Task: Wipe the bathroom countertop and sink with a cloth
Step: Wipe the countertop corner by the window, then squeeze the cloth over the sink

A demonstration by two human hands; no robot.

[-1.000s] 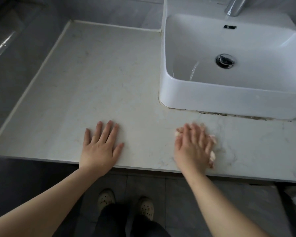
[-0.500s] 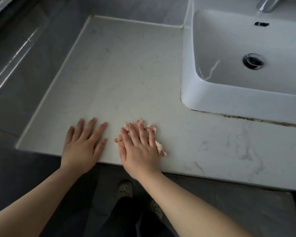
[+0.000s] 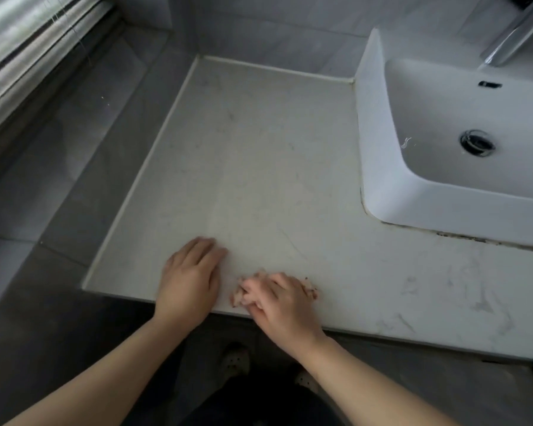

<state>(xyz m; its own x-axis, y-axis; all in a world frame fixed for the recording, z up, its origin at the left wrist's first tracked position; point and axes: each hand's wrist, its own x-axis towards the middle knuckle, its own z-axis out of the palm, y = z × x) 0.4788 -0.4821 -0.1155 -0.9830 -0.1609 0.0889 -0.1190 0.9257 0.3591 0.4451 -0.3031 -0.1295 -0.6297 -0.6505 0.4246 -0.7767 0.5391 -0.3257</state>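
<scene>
A pale marble countertop (image 3: 259, 167) fills the middle of the view. A white rectangular sink (image 3: 382, 167) stands on it at the right, with a metal drain (image 3: 477, 142) in its basin. My right hand (image 3: 280, 299) presses a small crumpled pinkish cloth (image 3: 238, 296) flat on the counter near its front edge; most of the cloth is hidden under the fingers. Just to the left, my left hand (image 3: 191, 278) lies palm down on the counter, fingers together, holding nothing.
A chrome faucet (image 3: 511, 38) juts over the sink at the top right. Grey tiled walls (image 3: 90, 142) border the counter at the left and back. Dark grime lines the sink's base (image 3: 474, 239). Below the counter edge are a tiled floor and my shoes (image 3: 236, 361).
My right hand has slid the cloth leftward along the front edge, from in front of the sink to beside my left hand. The camera has swung left; the left hand stays planted.
</scene>
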